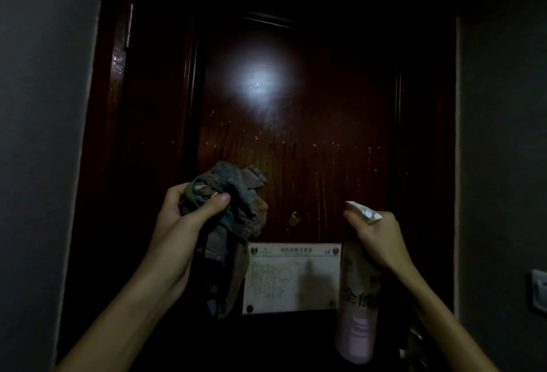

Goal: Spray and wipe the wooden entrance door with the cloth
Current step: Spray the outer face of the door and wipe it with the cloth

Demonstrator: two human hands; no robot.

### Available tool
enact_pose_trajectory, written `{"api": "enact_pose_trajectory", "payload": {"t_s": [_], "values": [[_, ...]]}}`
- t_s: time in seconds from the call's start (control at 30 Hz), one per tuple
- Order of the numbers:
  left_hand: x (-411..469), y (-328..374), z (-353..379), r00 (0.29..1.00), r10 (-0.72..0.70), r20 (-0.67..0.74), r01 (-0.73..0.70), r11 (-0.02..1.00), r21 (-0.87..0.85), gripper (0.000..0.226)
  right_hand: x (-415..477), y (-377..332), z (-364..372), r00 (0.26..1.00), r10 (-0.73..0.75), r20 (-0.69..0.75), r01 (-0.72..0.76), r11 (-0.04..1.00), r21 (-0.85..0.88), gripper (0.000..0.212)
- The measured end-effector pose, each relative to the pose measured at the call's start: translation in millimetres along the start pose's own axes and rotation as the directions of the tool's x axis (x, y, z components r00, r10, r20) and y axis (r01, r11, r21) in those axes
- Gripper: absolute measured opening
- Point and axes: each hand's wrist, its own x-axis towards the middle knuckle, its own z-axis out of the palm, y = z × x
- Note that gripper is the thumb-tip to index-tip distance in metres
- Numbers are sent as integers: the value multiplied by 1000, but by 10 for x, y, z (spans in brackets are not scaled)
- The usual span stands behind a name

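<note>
- Peering through very dim light, much of the scene is lost: the top of the wooden door (296, 123) fades into black, and its lower part below the white plaque (291, 278) cannot be made out.
- The plaque's print is too small and blurred to read, apart from "1F" at its upper right; a faint floor-plan drawing fills its left half.
- A small brass fitting (294, 219) sits on the door just above the plaque; what it is cannot be told.
- At the lower right edge, a pale wall fixture (537, 291) is cut off by the frame, and something metallic low beside the bottle is too dark to identify.
- The left hand (180, 223) has its fingers and thumb clamped around a bunched, mottled cloth (233, 209), held up close in front of the door; whether the cloth touches the wood cannot be told. A tail of the cloth hangs down over the plaque's left edge.
- The right hand (377, 238) is wrapped around the neck of a pale pink spray bottle (356, 318), fingers closed on it, with the white nozzle poking out above the hand and pointing toward the door. The trigger itself is hidden by the hand.
- The door is dark reddish-brown, glossy, with a raised centre panel; a bright round glare sits in its upper middle.
- Droplets and thin runs streak the panel between the glare and the plaque.
- Grey walls (38, 135) flank the door on both sides, and a strip of ceiling shows at the top right.
</note>
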Motion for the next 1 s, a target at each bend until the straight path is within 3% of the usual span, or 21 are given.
{"api": "enact_pose_trajectory", "payload": {"t_s": [0.23, 0.4, 0.7, 0.87, 1.0], "values": [[0, -56, 93, 1000, 6, -10, -6, 1000, -11, 41, -102, 66, -23, 995, 77, 71, -79, 996, 28, 28], [-19, -104, 120, 1000, 12, -12, -12, 1000, -16, 44, -240, 197, -37, 999, 14, 34, -13, 999, -35, 29], [-12, -187, 243, 1000, 19, -10, -19, 1000, -19, 36, -134, 245, -150, 996, -63, 59, 63, 998, 4, 29], [-3, -225, 357, 1000, 9, 5, -9, 1000, -17, 36, -133, 363, -183, 997, -73, 7, 73, 997, -8, 34], [-9, -269, 479, 1000, -4, 18, 4, 1000, -30, 42, -94, 428, -214, 999, -33, 40, 33, 999, -1, 23]]}}
